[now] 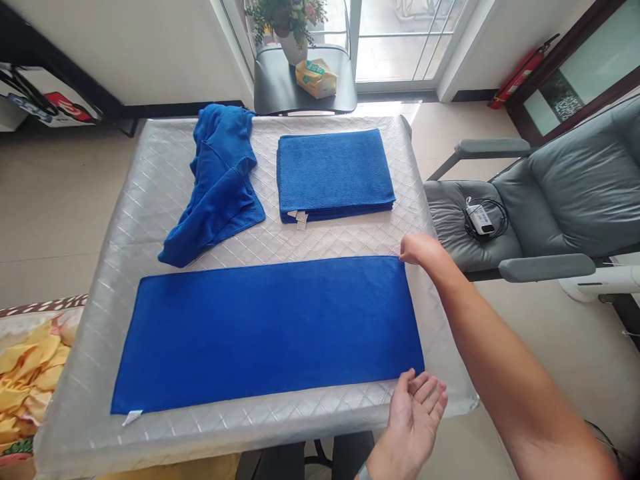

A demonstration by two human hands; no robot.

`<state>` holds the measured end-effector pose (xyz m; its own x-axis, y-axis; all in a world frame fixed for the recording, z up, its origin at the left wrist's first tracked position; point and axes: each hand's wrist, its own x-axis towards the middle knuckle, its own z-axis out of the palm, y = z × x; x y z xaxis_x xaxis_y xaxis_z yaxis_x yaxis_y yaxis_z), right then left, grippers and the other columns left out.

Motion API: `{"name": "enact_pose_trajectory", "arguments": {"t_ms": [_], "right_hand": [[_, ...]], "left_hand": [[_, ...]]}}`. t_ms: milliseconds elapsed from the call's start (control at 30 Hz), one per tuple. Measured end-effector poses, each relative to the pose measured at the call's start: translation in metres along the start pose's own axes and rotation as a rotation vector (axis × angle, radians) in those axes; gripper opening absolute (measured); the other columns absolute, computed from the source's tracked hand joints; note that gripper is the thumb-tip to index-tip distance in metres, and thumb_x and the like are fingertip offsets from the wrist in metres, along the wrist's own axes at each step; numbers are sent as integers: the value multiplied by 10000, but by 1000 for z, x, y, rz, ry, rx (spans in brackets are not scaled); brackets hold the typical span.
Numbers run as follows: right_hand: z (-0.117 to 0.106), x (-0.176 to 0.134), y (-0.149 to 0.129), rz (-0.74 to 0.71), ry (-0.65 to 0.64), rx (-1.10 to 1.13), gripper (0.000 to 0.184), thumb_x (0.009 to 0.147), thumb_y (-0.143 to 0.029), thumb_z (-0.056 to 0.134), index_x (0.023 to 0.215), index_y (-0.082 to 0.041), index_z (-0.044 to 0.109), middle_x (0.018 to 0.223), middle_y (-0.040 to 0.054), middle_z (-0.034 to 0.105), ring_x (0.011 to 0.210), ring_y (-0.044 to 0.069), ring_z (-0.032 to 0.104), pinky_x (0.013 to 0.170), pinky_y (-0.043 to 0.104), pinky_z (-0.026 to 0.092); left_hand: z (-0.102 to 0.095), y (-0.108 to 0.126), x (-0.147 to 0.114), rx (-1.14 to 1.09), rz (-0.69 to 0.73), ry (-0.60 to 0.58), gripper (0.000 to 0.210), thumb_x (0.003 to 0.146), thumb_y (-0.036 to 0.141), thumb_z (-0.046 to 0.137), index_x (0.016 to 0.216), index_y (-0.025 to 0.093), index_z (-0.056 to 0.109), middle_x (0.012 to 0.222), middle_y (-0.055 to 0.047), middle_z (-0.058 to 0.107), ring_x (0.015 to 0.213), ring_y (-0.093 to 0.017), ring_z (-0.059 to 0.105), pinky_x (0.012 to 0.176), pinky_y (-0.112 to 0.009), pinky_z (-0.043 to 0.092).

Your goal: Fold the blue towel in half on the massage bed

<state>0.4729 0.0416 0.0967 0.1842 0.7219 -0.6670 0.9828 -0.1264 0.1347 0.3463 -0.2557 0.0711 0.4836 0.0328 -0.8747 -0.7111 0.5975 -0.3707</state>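
A blue towel (270, 327) lies flat and long across the near half of the table, a small white tag at its near left corner. My right hand (420, 249) is closed in a pinch on its far right corner. At the near right corner, my left hand (415, 413) is turned palm up with its fingers apart; whether it touches the edge is hard to tell. Farther back sits a neat stack of folded blue towels (335, 170) with white tags showing. To its left, a crumpled blue towel (220, 187) lies in a loose heap.
A silvery quilted cover (125, 200) drapes the table. Behind it, a dark chair (275, 90) holds a potted plant (293, 33) and a tissue pack (316, 78). On the right stands a grey armchair (560, 193) with a cabled device (480, 220). Yellow cloth (30, 373) lies at lower left.
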Motion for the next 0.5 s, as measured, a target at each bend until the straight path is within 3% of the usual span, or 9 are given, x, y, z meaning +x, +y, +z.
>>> {"name": "enact_pose_trajectory", "arguments": {"t_ms": [267,367,500], "right_hand": [[-1,-9,-17,19,102,7,362,835,-112,677,1187,-158,744,1153,205,727,1099,311,691,856,351,553],[-4,-9,-20,12,79,15,369,855,-91,645,1208,-153,734,1179,207,721,1115,315,687,858,354,562],[-5,-3,-21,-15,54,39,365,855,-178,685,1216,-149,728,1173,221,718,1122,333,680,864,387,567]], "left_hand": [[12,-8,10,-55,40,129,191,926,236,660,1005,67,618,1004,-175,728,769,-216,745,693,-301,614],[13,-11,18,-34,87,159,113,929,186,654,955,76,656,961,-138,740,712,-169,728,653,-264,590],[10,-20,20,-1,149,149,114,937,190,624,911,94,682,1009,-138,753,807,-178,743,712,-259,581]]}}
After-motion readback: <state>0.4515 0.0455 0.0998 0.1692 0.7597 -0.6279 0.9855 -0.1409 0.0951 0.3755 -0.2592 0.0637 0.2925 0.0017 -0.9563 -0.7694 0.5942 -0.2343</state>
